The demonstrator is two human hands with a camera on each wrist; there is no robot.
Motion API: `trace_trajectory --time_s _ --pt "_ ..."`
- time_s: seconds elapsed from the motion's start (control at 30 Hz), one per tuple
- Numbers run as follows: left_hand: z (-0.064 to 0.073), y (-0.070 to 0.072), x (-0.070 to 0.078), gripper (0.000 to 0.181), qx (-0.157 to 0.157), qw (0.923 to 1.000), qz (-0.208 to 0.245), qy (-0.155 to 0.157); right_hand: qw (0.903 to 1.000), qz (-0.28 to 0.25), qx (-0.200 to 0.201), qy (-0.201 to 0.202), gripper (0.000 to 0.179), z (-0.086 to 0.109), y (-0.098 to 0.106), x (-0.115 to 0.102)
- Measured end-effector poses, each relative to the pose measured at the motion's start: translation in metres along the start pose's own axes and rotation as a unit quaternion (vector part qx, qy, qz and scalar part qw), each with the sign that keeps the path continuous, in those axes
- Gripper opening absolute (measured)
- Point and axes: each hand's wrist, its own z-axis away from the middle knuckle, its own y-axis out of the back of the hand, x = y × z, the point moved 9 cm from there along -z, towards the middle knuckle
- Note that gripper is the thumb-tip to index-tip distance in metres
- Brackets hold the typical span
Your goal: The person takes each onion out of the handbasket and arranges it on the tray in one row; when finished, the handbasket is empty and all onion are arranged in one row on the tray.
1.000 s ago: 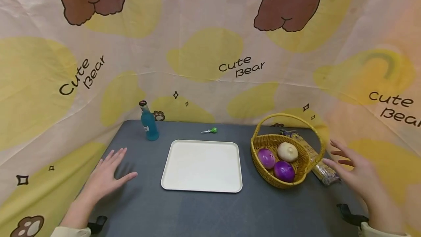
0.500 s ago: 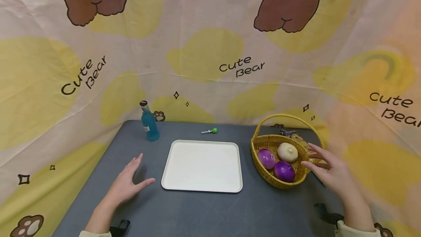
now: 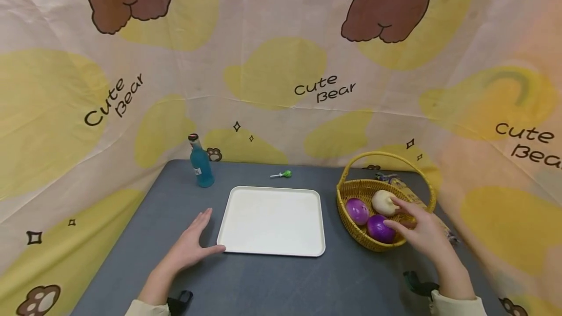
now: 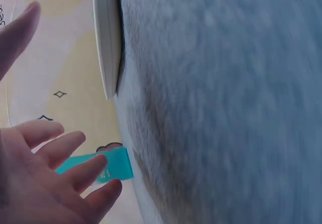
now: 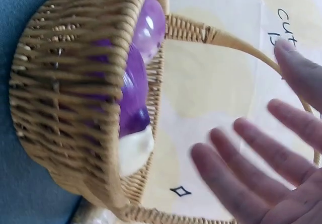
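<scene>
A yellow wicker basket (image 3: pixel 360 240) with a tall hoop handle stands on the right. It holds a pale purple round thing (image 3: pixel 357 211), a darker purple one (image 3: pixel 380 229) and a white onion-shaped one (image 3: pixel 383 202). My right hand (image 3: pixel 423 233) is spread over the basket's right side, holding nothing. In the head view its fingertips overlap the white and dark purple pieces; in the right wrist view the fingers (image 5: pixel 261 158) are apart from them. My left hand (image 3: pixel 190 247) is spread beside the white tray (image 3: pixel 272 221), thumb tip right at its near left corner, with nothing held.
A blue bottle (image 3: pixel 202 165) stands upright at the back left. Behind the tray lies a green lollipop (image 3: pixel 283 174). A long yellowish packet (image 3: pixel 408 191) lies behind and right of the basket, partly hidden. A patterned cloth (image 3: pixel 272 126) hangs behind the grey table (image 3: pixel 285 286).
My left hand has moved right, up to the tray's corner. My right hand has moved left, from beside the basket to over its contents. The objects have stayed in place.
</scene>
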Motion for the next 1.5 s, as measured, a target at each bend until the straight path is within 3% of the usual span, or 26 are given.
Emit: trace_trajectory --time_s 0.13,0.27,0.7,0.97,1.17,1.5 --pt "-0.005 -0.010 0.004 0.122 -0.028 0.9994 0.017 0.007 0.9974 0.039 -0.054 -0.027 0.069 -0.003 -0.015 0.005" --pt "-0.009 -0.018 0.006 0.122 -0.046 0.9985 0.023 0.020 0.9946 0.046 -0.087 -0.035 0.071 -0.004 -0.031 0.009" --pt "-0.016 -0.033 0.009 0.112 -0.069 0.9968 0.034 0.021 0.9936 0.043 -0.103 -0.016 0.064 0.000 -0.061 0.021" --pt "-0.016 -0.033 0.009 0.115 -0.080 0.9956 0.043 0.025 0.9900 0.051 -0.129 -0.026 0.062 -0.004 -0.070 0.023" --pt "-0.014 -0.034 0.007 0.114 -0.081 0.9949 0.049 0.034 0.9880 0.059 -0.140 -0.027 0.061 -0.007 -0.070 0.023" --pt "-0.014 -0.033 0.007 0.116 -0.083 0.9947 0.042 0.043 0.9920 0.047 -0.107 -0.049 0.070 -0.003 -0.047 0.016"
